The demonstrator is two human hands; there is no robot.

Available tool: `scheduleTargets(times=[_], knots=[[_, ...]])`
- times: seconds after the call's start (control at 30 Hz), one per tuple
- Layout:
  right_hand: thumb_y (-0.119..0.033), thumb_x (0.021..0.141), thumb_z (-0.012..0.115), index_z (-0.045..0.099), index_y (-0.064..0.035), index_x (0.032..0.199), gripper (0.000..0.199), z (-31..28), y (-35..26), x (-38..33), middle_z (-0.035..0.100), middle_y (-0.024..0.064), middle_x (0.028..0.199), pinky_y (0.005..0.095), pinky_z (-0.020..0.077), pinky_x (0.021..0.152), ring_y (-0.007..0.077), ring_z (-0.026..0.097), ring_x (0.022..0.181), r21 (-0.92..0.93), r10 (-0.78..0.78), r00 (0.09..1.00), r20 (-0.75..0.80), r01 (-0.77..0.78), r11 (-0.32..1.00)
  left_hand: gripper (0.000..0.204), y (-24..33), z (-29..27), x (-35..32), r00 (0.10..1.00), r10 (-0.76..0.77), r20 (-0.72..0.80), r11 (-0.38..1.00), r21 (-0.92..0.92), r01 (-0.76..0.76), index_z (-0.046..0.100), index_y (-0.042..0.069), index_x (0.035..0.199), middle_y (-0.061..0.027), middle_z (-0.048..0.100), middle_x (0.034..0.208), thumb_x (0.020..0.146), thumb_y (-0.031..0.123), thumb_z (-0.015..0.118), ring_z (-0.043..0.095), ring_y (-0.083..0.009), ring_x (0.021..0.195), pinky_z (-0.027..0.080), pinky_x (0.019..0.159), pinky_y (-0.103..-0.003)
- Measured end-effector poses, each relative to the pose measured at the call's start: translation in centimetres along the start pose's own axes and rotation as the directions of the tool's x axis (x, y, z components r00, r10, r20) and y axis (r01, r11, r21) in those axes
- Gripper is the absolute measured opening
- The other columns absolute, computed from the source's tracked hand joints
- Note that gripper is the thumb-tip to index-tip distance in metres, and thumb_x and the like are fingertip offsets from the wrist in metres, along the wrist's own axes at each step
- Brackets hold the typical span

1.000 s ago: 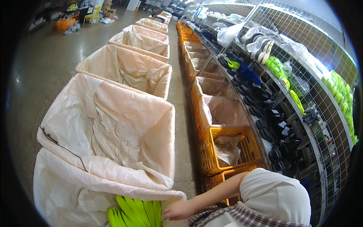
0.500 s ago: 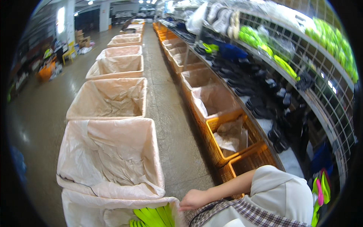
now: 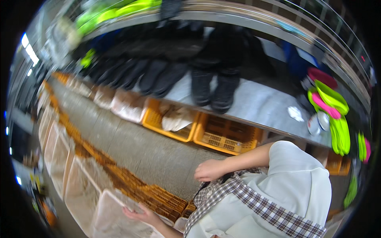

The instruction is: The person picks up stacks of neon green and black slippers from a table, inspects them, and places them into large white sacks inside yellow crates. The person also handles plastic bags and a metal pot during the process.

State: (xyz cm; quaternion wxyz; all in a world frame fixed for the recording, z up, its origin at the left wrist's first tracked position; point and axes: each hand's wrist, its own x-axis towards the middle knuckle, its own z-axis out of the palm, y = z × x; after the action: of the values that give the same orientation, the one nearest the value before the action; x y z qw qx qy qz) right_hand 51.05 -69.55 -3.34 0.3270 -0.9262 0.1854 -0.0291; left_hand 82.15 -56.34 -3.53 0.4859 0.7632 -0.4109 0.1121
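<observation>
In-between moment, it seems: left hand (image 3: 141,214) released, fingers spread by the cloth-lined crate's (image 3: 104,216) rim; right hand (image 3: 209,170) curled, can't tell if grasping, apart from the shelf's (image 3: 260,105) shoe-lined front edge.

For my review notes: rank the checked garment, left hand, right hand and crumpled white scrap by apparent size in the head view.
Largest to smallest:
1. checked garment
2. left hand and right hand, too alike to rank
3. crumpled white scrap

The forearm (image 3: 163,227) behind the left hand (image 3: 138,214) is cut off by the lower edge — black shoes (image 3: 148,77) blur, upper green items (image 3: 113,14) too smeared to identify.
</observation>
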Motion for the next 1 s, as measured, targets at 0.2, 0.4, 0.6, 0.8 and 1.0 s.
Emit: scheduleTargets(times=[0.2, 0.4, 0.6, 0.8, 1.0], knots=[[-0.023, 0.088, 0.052, 0.062, -0.0088, 0.098, 0.021, -0.3, 3.4, -8.9, 0.063, 0.0113, 0.094, 0.0424, 0.0493, 0.073, 0.0304, 0.06, 0.088, 0.175, 0.353, 0.897, -0.267, -0.315, 0.933, 0.054, 10.4, 11.9, -0.2, 0.677, 0.486, 0.553, 0.862, -0.175, -0.476, 0.045, 0.004, 0.126, -0.0227, 0.029, 0.139, 0.078, 0.012, 0.067, 0.032, -0.0409, 0.126, 0.03, 0.102, -0.048], [-0.024, 0.087, 0.052, 0.061, -0.0086, 0.093, 0.019, 0.7, 2.5, -12.5, 0.063, 0.0102, 0.092, 0.0427, 0.0496, 0.073, 0.0315, 0.06, 0.089, 0.249, 0.599, 0.712, -0.366, -0.545, 0.801, 0.054, 14.6, 16.8, -0.6, 0.391, 0.593, 0.704, 0.798, -0.448, -0.403, 0.043, 0.004, 0.128, -0.0227, 0.028, 0.14, 0.08, 0.009, 0.066, 0.032, -0.0408, 0.126, 0.036, 0.099, -0.045], [-0.021, 0.08, 0.052, 0.058, -0.0037, 0.079, 0.019, 4.1, -1.5, -11.7, 0.061, 0.0159, 0.078, 0.0493, 0.0465, 0.061, 0.0372, 0.06, 0.074, 0.247, 0.627, 0.536, -0.565, -0.615, 0.748, 0.056, 15.0, 17.3, -3.3, -0.011, 0.762, 0.647, 0.611, -0.725, -0.317, 0.038, 0.0, 0.132, -0.0233, 0.028, 0.139, 0.081, 0.004, 0.062, 0.032, -0.0407, 0.128, 0.034, 0.1, -0.047], [-0.023, 0.085, 0.052, 0.056, -0.0066, 0.085, 0.017, 10.3, -6.4, -12.0, 0.06, 0.0134, 0.085, 0.0452, 0.0474, 0.067, 0.0344, 0.059, 0.08, 0.471, 0.826, 0.195, -0.53, -0.741, 0.478, 0.053, 16.3, 22.0, -4.5, -0.496, 0.746, 0.445, 0.413, -0.893, -0.18, 0.045, 0.002, 0.127, -0.0227, 0.035, 0.135, 0.078, 0.008, 0.066, 0.038, -0.0401, 0.121, 0.036, 0.098, -0.044], [-0.026, 0.082, 0.053, 0.056, -0.0079, 0.081, 0.019, 14.0, -8.0, -11.4, 0.061, 0.0132, 0.078, 0.0483, 0.0472, 0.064, 0.0361, 0.06, 0.076, 0.655, 0.838, -0.012, -0.546, -0.63, 0.417, 0.052, 22.1, 22.8, -6.9, -0.696, 0.658, 0.289, 0.192, -0.957, -0.215, 0.048, 0.004, 0.125, -0.0219, 0.043, 0.128, 0.077, 0.015, 0.067, 0.042, -0.0398, 0.117, 0.036, 0.098, -0.044]])
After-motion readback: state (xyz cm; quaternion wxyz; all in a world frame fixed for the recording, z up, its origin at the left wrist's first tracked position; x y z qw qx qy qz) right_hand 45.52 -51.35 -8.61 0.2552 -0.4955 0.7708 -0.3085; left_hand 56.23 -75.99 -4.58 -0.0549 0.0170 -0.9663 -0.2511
